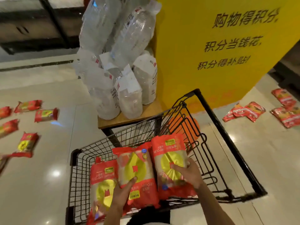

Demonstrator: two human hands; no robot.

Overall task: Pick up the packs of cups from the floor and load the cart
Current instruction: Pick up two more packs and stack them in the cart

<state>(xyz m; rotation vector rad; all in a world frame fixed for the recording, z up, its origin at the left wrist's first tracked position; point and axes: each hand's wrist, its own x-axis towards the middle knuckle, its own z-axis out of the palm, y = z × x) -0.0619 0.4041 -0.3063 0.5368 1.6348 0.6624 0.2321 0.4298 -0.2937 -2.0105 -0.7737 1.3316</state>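
Red-and-gold packs of cups (pixel 136 172) lie side by side in cart (pixel 227 127)

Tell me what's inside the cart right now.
Three red packs lie in the cart: the left pack, the middle pack under the left hand, the right pack under the right hand. Whatever lies beneath them is hidden.

Two bare forearms, no sleeves — left grip (pixel 121 194), right grip (pixel 189 173), no rings or watch visible
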